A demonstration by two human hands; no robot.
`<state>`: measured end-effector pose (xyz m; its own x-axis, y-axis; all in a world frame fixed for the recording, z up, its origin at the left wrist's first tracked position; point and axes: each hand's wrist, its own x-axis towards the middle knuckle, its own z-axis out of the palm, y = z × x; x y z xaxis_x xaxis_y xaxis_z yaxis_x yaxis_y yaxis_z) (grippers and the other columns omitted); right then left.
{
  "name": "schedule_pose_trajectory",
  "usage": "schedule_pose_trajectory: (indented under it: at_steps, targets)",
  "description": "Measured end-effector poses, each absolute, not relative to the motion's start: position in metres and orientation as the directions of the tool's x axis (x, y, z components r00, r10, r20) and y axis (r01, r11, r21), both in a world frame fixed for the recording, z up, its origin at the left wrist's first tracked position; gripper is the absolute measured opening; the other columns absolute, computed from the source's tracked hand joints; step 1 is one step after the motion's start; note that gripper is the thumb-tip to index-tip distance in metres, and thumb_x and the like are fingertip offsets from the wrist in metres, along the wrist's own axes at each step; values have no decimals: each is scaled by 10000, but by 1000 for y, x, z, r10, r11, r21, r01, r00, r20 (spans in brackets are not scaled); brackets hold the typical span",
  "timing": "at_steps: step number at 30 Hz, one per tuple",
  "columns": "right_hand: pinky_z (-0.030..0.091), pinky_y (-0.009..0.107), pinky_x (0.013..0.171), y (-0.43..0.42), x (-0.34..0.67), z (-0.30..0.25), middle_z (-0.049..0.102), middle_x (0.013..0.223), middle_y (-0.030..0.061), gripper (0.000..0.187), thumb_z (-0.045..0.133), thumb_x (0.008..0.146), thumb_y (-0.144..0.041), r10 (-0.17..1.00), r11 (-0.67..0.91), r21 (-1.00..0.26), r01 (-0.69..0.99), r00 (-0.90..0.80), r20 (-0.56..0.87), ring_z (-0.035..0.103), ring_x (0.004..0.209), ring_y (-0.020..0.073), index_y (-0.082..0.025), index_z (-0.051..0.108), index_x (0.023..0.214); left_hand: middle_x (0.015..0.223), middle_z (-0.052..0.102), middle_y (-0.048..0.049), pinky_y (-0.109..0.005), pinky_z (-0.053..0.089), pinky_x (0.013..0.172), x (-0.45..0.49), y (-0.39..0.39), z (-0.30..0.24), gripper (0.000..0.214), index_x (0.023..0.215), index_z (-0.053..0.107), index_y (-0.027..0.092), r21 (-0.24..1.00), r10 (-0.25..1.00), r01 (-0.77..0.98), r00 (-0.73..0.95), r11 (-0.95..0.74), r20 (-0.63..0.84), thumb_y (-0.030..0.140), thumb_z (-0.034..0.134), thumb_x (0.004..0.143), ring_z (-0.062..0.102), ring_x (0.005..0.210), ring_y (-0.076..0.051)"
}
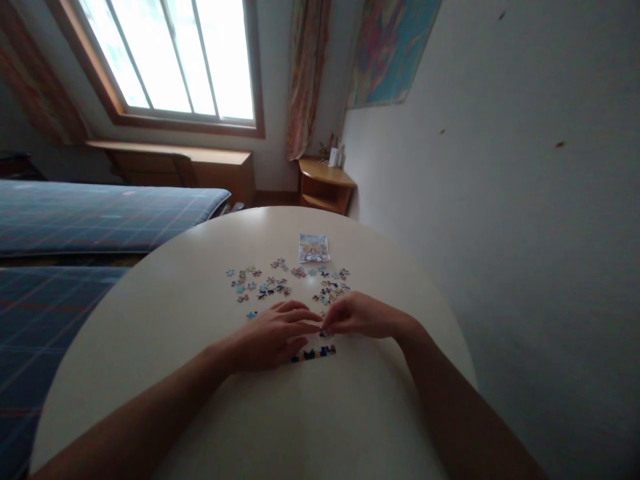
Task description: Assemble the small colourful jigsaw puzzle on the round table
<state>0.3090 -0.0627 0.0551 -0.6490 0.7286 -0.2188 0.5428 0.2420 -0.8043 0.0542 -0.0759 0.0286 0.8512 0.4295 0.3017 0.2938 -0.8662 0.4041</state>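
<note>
A round white table (200,373) carries several loose jigsaw pieces (270,285) scattered across its middle. A short joined row of dark pieces (314,353) lies nearer to me. My left hand (273,337) rests flat on the table just left of that row, fingers stretched toward the right. My right hand (357,315) meets it fingertip to fingertip, pinching a small puzzle piece (324,331) just above the joined row. A small printed picture card (314,247) lies beyond the loose pieces.
A bed with a blue checked cover (75,213) stands left of the table. A white wall (500,200) runs close along the right. A wooden corner shelf (325,183) and a window (175,60) are at the back.
</note>
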Motion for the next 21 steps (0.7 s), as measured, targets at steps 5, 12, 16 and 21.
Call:
schedule_pose_trajectory:
  at_steps: [5,12,16,21]
  targets:
    - [504,252,692,-65,308,55,756,809,28,176,744,746,-293,732,165,-810,563,-620,-282,673,737,152,-172,771,871,1339,628,-27,-435,391,1095,55,-80,36,471,1342,559,274,359,383,281,888,-890,255,130,506,896,480,1287,-256]
    - [512,264,712,-68,308,58,753,793,29,134,699,758,-249,739,185,-797,575,-616,-273,673,730,154,-172,772,840,1283,656,-24,-458,323,1137,59,-83,38,460,1297,571,263,293,378,299,886,-908,267,169,563,848,489,1286,-265]
    - [484,237,653,-70,306,59,720,757,8,97,722,724,-206,753,195,-792,579,-605,-257,644,699,137,-166,733,812,1263,661,-42,-463,315,1137,63,-86,38,423,1286,570,257,272,387,313,877,-910,286,192,552,869,517,1253,-260]
    - [417,208,572,-72,302,60,658,693,-20,124,747,682,-143,787,251,-739,625,-576,-220,591,643,115,-162,658,766,1284,647,-77,-462,332,1127,67,-89,38,399,1282,568,213,223,389,337,884,-915,259,224,560,883,523,1242,-274]
